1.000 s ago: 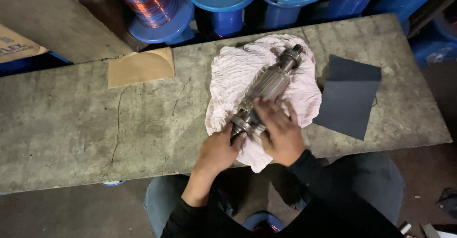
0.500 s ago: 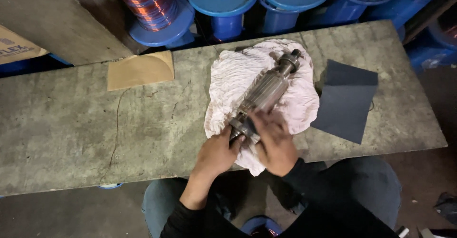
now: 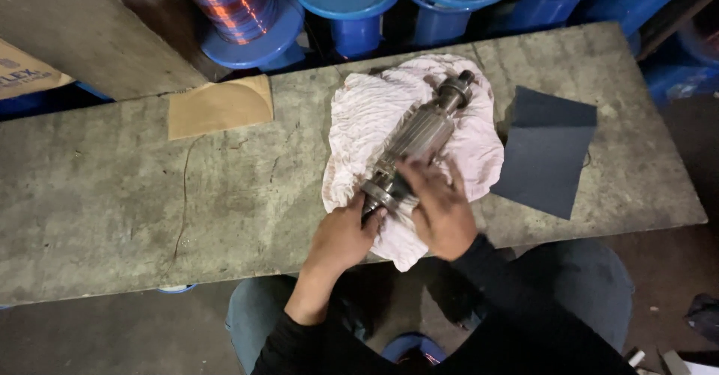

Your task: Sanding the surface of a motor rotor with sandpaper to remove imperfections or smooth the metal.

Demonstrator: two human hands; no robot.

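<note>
Left of the rotor (image 3: pixel 421 137), a tan sheet (image 3: pixel 219 105) lies flat on the table (image 3: pixel 112 195). The rotor rests slantwise on a pink rag (image 3: pixel 367 113) mid-table. The left hand (image 3: pixel 343 234) closes its grip on the rotor's near end, steadying it. The right hand (image 3: pixel 442 209) lies over the rotor just beside that end, fingers curled on it. This looks like cleaning or rubbing the near end; a further stroke would call for a firm left hold. Right of the rotor lies a dark sheet (image 3: pixel 545 146).
</note>
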